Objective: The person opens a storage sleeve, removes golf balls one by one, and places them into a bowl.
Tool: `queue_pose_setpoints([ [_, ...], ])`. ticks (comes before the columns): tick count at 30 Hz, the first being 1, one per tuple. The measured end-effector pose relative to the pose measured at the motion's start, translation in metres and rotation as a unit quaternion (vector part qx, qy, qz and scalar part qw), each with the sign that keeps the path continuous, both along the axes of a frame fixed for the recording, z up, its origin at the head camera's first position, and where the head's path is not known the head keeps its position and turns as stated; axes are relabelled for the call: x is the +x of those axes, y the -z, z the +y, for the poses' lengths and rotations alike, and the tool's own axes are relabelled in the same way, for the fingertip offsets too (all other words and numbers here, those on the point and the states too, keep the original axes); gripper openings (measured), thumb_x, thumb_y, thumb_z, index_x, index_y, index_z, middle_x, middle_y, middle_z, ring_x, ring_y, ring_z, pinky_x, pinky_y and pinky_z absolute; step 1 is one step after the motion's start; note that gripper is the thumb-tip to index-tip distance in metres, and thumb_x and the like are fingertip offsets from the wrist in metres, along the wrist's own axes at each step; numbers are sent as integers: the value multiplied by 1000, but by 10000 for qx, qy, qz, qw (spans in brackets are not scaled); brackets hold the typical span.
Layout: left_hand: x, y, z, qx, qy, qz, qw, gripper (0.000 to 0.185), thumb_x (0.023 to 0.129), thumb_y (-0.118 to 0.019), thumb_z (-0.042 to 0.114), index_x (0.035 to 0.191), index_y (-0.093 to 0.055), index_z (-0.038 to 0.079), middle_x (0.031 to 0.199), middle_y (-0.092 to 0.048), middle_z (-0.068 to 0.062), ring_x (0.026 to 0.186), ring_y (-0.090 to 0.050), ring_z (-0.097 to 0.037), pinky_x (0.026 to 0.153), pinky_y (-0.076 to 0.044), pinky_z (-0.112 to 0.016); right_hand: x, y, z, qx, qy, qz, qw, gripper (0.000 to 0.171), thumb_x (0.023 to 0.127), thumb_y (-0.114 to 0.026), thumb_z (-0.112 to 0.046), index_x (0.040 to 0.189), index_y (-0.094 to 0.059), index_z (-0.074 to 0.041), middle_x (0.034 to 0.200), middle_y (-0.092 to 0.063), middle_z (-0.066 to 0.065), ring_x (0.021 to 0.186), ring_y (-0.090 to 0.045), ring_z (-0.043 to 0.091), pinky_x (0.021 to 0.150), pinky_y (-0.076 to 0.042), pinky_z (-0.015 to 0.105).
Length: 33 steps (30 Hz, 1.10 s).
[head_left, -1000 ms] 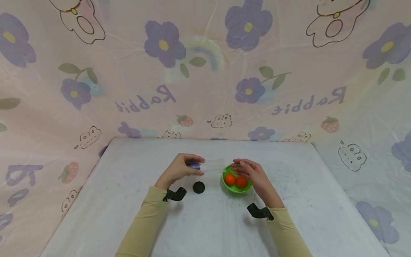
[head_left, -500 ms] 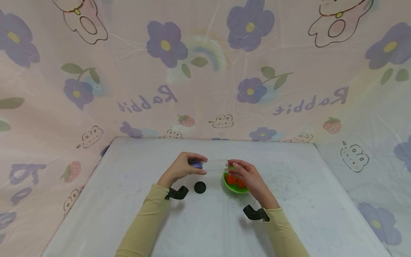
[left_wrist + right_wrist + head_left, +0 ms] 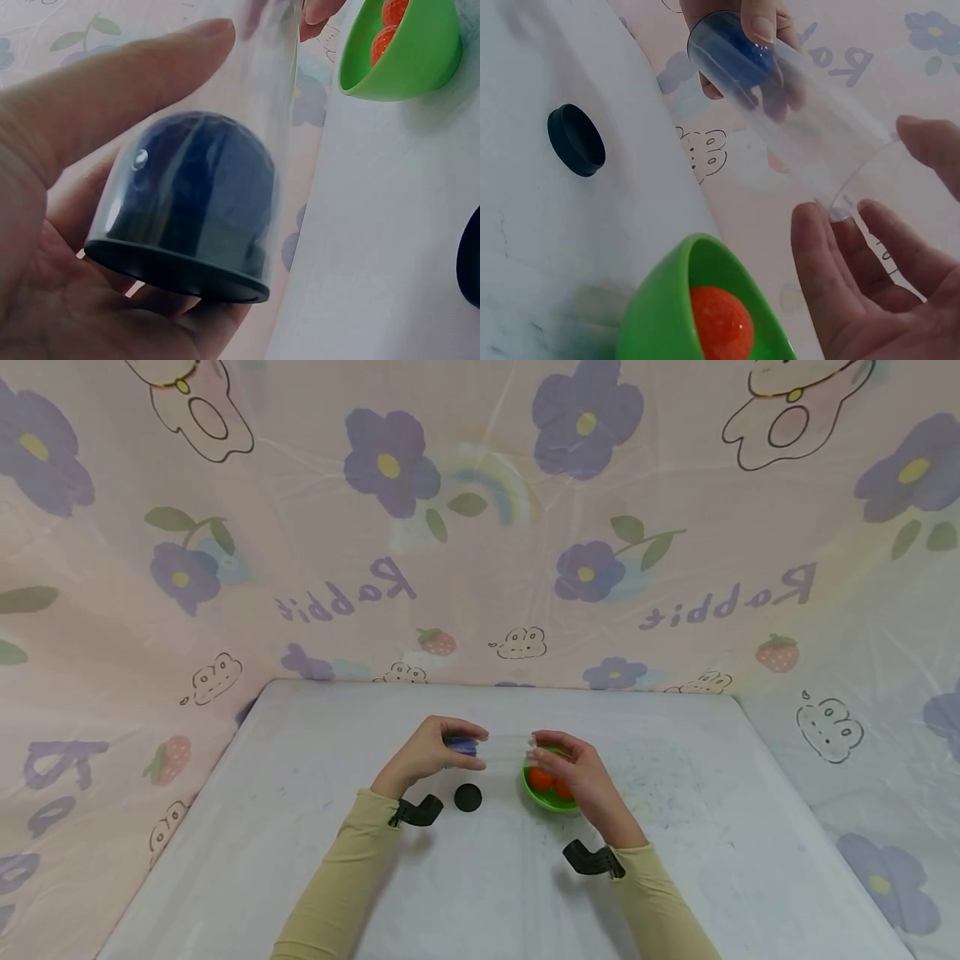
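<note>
A clear plastic tube (image 3: 508,750) lies level above the table between both hands. My left hand (image 3: 429,753) grips its left end, which a black base (image 3: 180,271) closes. Inside that end sits a dark blue ball (image 3: 202,176) with a rounded top. At the tube's open end, the thumb and fingertips of my right hand (image 3: 579,770) hold the rim from opposite sides. Just below the right hand stands a green bowl (image 3: 553,805) with two orange-red balls (image 3: 721,322), partly covered by that hand in the head view.
On the white table (image 3: 420,893) a round black cap (image 3: 468,797) lies left of the bowl, its hollow side showing in the right wrist view. A patterned curtain (image 3: 480,543) rises behind the table and along both sides.
My right hand has moved left from above the bowl to the tube's open end and now holds it. The left hand with the tube has shifted slightly right.
</note>
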<state>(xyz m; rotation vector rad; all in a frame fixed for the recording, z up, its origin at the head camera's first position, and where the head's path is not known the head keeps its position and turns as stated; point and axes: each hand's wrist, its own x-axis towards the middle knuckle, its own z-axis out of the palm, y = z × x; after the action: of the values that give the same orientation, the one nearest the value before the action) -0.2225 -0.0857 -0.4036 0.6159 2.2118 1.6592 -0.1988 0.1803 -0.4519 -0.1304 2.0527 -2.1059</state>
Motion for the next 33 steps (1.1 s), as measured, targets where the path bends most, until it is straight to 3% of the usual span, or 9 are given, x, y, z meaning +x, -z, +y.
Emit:
queue_pose_setpoints([
  [4, -4, 5, 1, 45, 12, 55, 10000, 49, 72, -83, 3, 117, -65, -4, 121, -62, -18, 111, -56, -32, 94, -45, -41, 1, -1, -2, 128, 132, -43, 9998, 52, 87, -72, -28, 129, -56, -2, 125, -58, 12, 112, -58, 32, 93, -47, 37],
  [12, -17, 28, 0, 169, -186, 186, 9995, 50, 68, -87, 6, 114, -67, 1, 117, -64, -15, 103, -58, -30, 88, -48, -38, 2, 3, 0, 2, 101, -135, 9999, 51, 86, -73, -26, 128, -57, -3, 128, -56, 20, 111, -57, 34, 97, -43, 45],
  [18, -18, 27, -2, 95, -370, 248, 9990, 47, 65, -89, 11, 109, -71, 7, 109, -67, -3, 96, -60, -23, 82, -49, -34, 2, 5, 2, 67, 5, -108, 9999, 46, 87, -72, -22, 128, -59, -5, 120, -63, 13, 115, -54, 37, 96, -45, 42],
  [26, -17, 23, -3, 7, -358, 239, 9991, 49, 65, -90, 12, 109, -71, 6, 113, -65, -11, 97, -59, -23, 82, -50, -34, 2, 8, 2, 58, 63, -157, 9998, 47, 84, -75, -24, 126, -61, -7, 122, -62, 17, 110, -59, 27, 93, -46, 37],
  [33, -18, 22, -2, -152, -386, 258, 9988, 49, 64, -90, 13, 108, -72, 8, 112, -66, -5, 98, -58, -22, 85, -49, -35, 3, 11, 2, 49, 49, -199, 9998, 57, 83, -76, -26, 131, -56, -2, 128, -57, 22, 106, -60, 22, 93, -46, 38],
])
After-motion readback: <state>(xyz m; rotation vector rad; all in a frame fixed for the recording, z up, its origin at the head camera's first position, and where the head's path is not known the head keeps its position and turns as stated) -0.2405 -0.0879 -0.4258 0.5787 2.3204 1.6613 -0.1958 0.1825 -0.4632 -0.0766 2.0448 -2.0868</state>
